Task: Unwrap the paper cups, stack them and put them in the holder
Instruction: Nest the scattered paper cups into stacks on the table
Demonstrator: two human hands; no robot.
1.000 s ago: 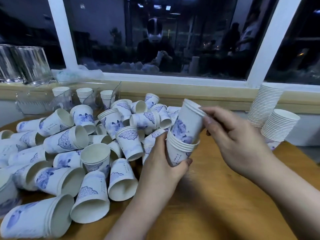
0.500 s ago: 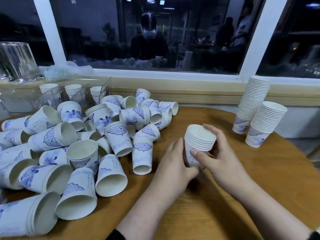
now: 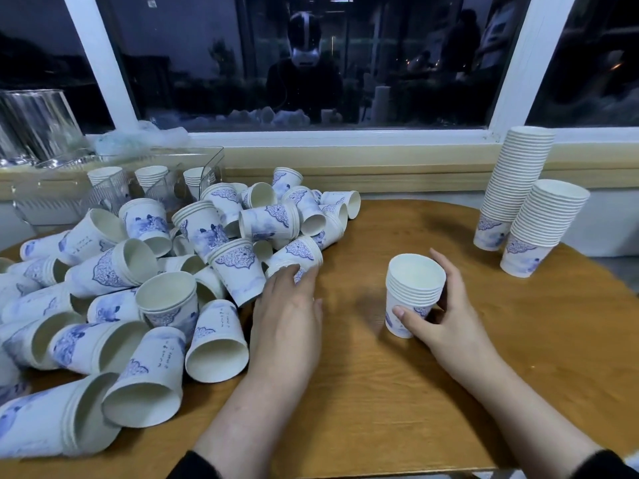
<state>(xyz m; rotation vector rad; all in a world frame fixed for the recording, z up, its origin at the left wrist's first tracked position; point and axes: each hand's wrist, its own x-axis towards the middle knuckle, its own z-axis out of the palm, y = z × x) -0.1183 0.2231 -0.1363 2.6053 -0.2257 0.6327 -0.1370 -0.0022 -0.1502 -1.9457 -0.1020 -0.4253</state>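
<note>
Cup pile (image 3: 145,288) under open left hand (image 3: 288,316) — right hand (image 3: 446,316) around short stack (image 3: 413,293) — tall stacks (image 3: 529,198) beyond.

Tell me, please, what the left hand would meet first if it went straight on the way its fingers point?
Most likely the tipped cup at the pile's near edge; the left hand already has its fingertips at or on it.

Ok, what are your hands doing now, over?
Right hand holding short stack upright on table. Left hand touching cup pile. Nothing blocking.
</note>
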